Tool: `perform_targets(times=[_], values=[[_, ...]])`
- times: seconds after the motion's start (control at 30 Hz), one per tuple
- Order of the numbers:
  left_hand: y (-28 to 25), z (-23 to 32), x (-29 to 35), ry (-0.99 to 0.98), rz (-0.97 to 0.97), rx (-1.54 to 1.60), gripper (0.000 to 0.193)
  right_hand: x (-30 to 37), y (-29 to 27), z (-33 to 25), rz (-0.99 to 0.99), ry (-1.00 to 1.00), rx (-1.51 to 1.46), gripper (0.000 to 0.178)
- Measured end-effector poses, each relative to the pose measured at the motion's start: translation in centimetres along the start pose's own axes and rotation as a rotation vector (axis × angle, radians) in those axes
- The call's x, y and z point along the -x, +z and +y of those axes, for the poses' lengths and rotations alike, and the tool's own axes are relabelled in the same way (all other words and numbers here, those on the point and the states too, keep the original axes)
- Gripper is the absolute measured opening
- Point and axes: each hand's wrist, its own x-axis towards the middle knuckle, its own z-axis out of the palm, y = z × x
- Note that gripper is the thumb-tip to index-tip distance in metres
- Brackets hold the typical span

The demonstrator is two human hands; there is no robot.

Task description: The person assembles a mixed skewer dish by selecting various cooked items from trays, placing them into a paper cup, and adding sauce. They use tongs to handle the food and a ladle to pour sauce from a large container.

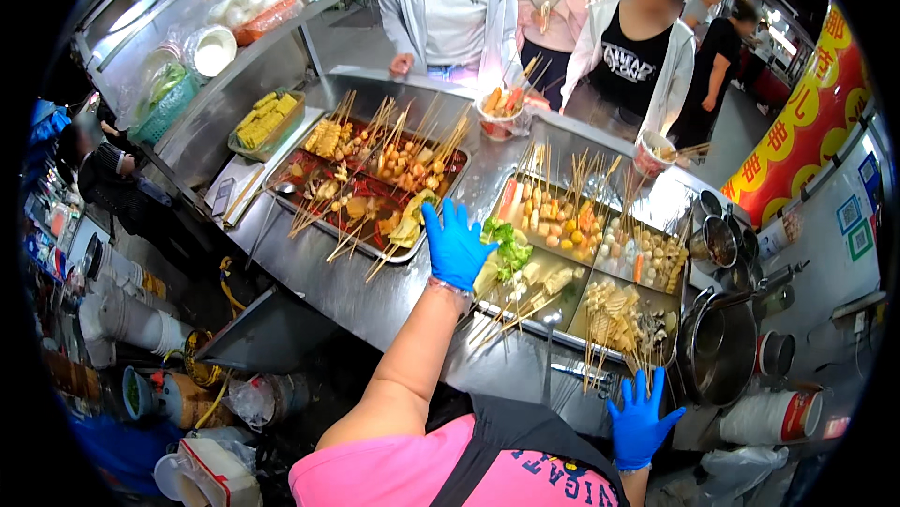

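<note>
The left hand [457, 249] is just left of the pale-broth tray [579, 296], blue-gloved fingers spread wide and holding nothing; its thumb points toward the leafy greens [509, 252] at the tray's left side, though contact cannot be told. Just outside the tray's near right corner, the right hand [642, 418] is likewise splayed, with nothing in it. It is the nearer hand to the folded pale-yellow skewers [614, 305] in the tray's near right compartment, whose sticks run lengthwise out over the near rim.
</note>
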Motion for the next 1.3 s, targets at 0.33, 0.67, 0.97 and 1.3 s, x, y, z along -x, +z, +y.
perform_targets(times=[0.33,0.67,0.97,1.3], values=[[-6.7,1.2,0.7,0.301,0.240,-0.445,0.026,0.7,2.3,2.0,0.188,0.009,0.277,0.076],[-8.0,-7.5,6.0,0.281,-0.560,-1.967,0.040,-3.0,6.8,5.8,0.017,-0.300,1.354,0.019],[-7.3,-3.8,8.3,0.190,-0.307,-2.021,0.044,-1.0,3.2,8.3,0.111,0.127,0.927,0.019],[-12.8,6.0,6.2,0.326,0.190,-1.662,0.043,-9.4,5.8,15.9,-0.039,0.659,0.126,0.036]])
